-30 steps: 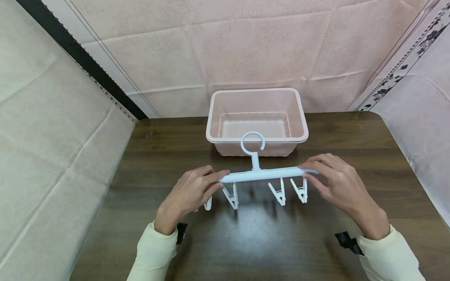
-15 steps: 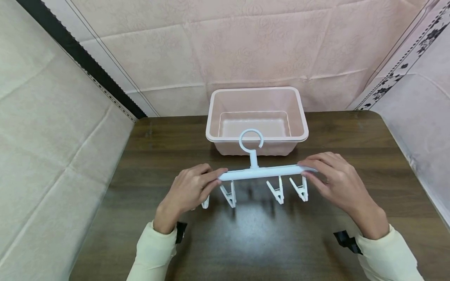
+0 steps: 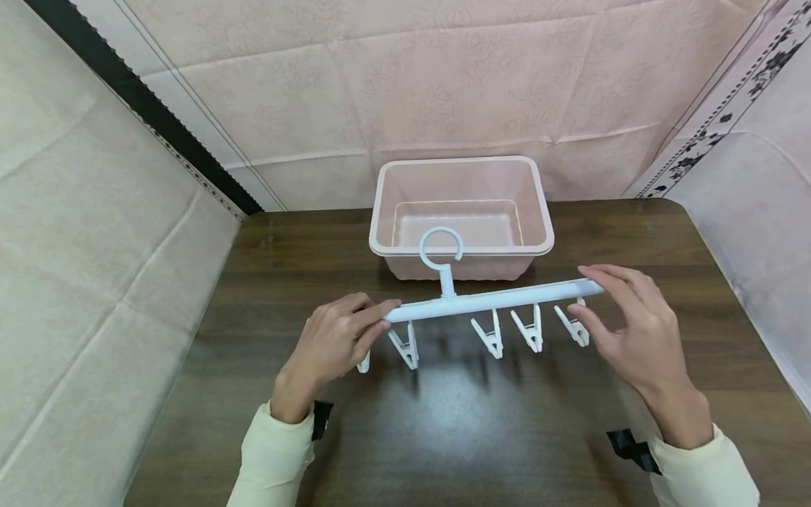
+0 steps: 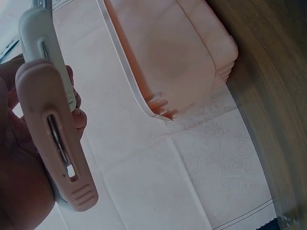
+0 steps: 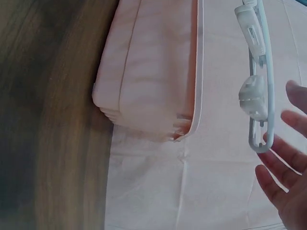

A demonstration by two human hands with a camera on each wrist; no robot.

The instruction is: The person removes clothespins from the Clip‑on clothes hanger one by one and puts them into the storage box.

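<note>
A light blue clip hanger [image 3: 507, 298] with a round hook is held up above the table, its bar tilted with the right end higher. Several white clips [image 3: 488, 336] dangle from the bar. My left hand [image 3: 332, 343] pinches the left part of the bar between thumb and fingers. In the left wrist view a pinkish clip [image 4: 55, 134] hangs in front of that hand, overlapping a white one. My right hand [image 3: 649, 341] is at the bar's right end, thumb apart from the fingers. The right wrist view shows its spread fingers [image 5: 283, 167] right beside the hanger's rounded end.
Behind the hanger a pink plastic basin [image 3: 462, 267] stands on the dark wooden table [image 3: 443, 451], near the back edge. Pale patterned cloth [image 3: 456, 84] rises behind it, and more cloth covers both sides.
My right hand has slid outward along the bar to its end and loosened, uncovering another clip. The hanger has shifted slightly left and its right end has risen. The left hand keeps its hold.
</note>
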